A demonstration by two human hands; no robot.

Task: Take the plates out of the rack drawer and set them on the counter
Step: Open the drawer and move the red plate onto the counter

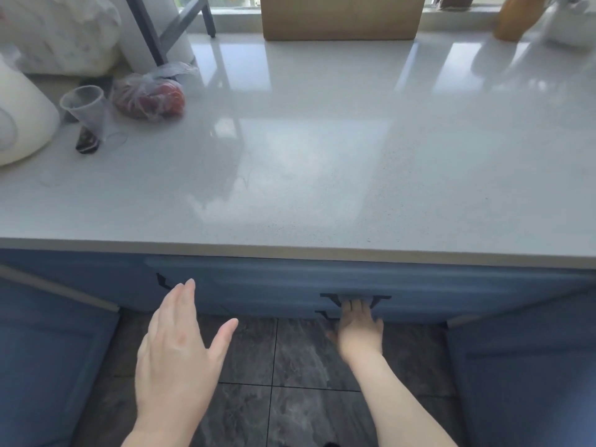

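Note:
A blue drawer front (274, 285) runs under the edge of the white counter (322, 175) and is closed. No plates are in view. My right hand (358, 327) reaches low, its fingers hooked under the black drawer handle (354, 298). My left hand (180, 343) hovers flat in front of the drawer's left part, fingers spread, holding nothing. A second black handle (163, 282) shows just left of its fingertips.
On the counter's left stand a clear plastic cup (85, 106), a plastic bag of red fruit (150, 95), a white appliance (19, 114) and a paper roll. A cardboard box (342, 16) stands at the back. Blue cabinet doors (48, 359) hang open on both sides above dark floor tiles.

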